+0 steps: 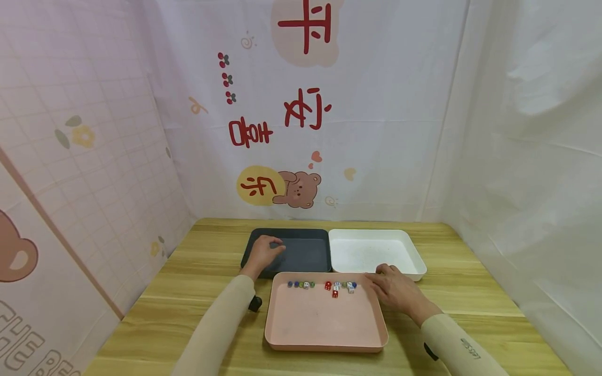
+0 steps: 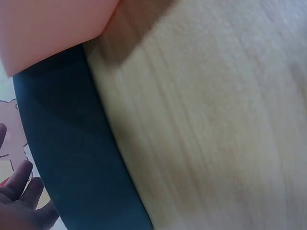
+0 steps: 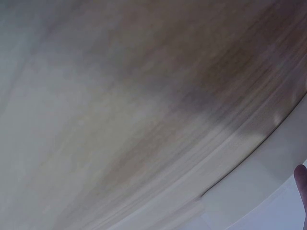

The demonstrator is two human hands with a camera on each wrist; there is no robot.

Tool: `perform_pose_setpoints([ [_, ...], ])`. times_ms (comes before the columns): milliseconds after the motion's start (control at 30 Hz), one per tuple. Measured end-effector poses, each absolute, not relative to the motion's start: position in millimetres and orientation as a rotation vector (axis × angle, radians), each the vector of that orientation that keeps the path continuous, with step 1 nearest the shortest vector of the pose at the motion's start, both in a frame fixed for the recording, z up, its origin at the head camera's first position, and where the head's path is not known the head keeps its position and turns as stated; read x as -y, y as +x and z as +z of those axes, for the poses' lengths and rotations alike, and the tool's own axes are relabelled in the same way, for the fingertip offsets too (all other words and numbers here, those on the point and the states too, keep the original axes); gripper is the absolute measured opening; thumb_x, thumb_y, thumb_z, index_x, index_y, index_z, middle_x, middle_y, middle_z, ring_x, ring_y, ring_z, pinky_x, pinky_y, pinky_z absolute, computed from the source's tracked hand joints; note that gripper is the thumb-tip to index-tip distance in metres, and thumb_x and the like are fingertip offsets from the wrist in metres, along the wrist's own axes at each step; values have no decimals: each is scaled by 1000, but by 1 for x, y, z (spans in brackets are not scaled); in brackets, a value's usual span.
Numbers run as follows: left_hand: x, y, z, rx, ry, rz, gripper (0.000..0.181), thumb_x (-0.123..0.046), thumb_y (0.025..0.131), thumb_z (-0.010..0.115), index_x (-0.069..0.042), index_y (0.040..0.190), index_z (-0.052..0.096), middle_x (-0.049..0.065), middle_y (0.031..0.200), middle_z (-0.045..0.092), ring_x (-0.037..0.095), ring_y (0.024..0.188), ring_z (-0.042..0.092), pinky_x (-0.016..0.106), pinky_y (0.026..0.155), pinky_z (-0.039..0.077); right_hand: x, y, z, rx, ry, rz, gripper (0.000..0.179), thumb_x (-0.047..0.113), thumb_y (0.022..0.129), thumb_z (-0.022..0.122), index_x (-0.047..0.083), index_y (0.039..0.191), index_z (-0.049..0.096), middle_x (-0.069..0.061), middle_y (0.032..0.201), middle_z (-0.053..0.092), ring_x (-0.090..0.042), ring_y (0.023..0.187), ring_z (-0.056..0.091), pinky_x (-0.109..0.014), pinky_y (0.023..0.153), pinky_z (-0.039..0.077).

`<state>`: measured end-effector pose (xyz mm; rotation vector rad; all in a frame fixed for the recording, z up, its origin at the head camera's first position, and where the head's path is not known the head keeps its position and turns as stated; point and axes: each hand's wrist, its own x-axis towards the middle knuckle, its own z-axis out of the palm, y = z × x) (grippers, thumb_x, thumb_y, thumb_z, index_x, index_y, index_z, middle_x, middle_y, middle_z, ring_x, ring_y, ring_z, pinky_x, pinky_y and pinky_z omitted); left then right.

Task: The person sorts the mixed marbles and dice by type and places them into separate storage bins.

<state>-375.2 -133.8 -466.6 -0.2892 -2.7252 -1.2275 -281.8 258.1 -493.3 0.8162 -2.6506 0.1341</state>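
Over the dark tray (image 1: 305, 256) hovers my left hand (image 1: 264, 253), its fingers loosely bent and nothing visible between them. In the left wrist view the fingers (image 2: 18, 182) are spread beside the tray's dark wall. My right hand (image 1: 397, 290) rests at the back right corner of the pink tray (image 1: 324, 326), fingertips at the rim. Along that tray's back side lie red dice (image 1: 327, 285), white dice (image 1: 350, 290) and several small blue and green beads (image 1: 312, 284), in a left and a right group. The right fingertips are close to the right group.
A white tray (image 1: 371, 250) stands right of the dark one, both behind the pink tray. They sit on a wood-grain table (image 1: 188, 292). Printed white cloth (image 1: 390, 130) hangs behind the table and at both sides.
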Motion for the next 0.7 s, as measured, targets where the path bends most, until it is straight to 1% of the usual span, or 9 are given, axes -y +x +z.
perform_pose_setpoints([
  [233, 134, -374, -465, 2735, -283, -1208, 24, -19, 95, 69, -2, 112, 72, 19, 129, 56, 39, 123, 50, 55, 102, 41, -259, -281, -494, 2597, 826, 138, 30, 19, 93, 69, 15, 122, 72, -10, 106, 59, -30, 93, 58, -45, 76, 53],
  [500, 135, -374, -463, 2727, -275, -1223, 26, -21, 95, 70, -3, 113, 72, 17, 130, 56, 37, 124, 49, 53, 104, 40, -259, -281, -494, 2627, 818, 156, 30, 21, 95, 67, 16, 124, 71, -10, 108, 59, -30, 95, 58, -45, 80, 52],
  [700, 134, -371, -461, 2722, -276, -1225, 25, -22, 94, 71, -5, 112, 73, 16, 131, 56, 36, 126, 49, 53, 104, 40, -259, -282, -495, 2614, 825, 162, 30, 19, 94, 68, 14, 123, 72, -11, 107, 59, -31, 94, 58, -46, 79, 53],
])
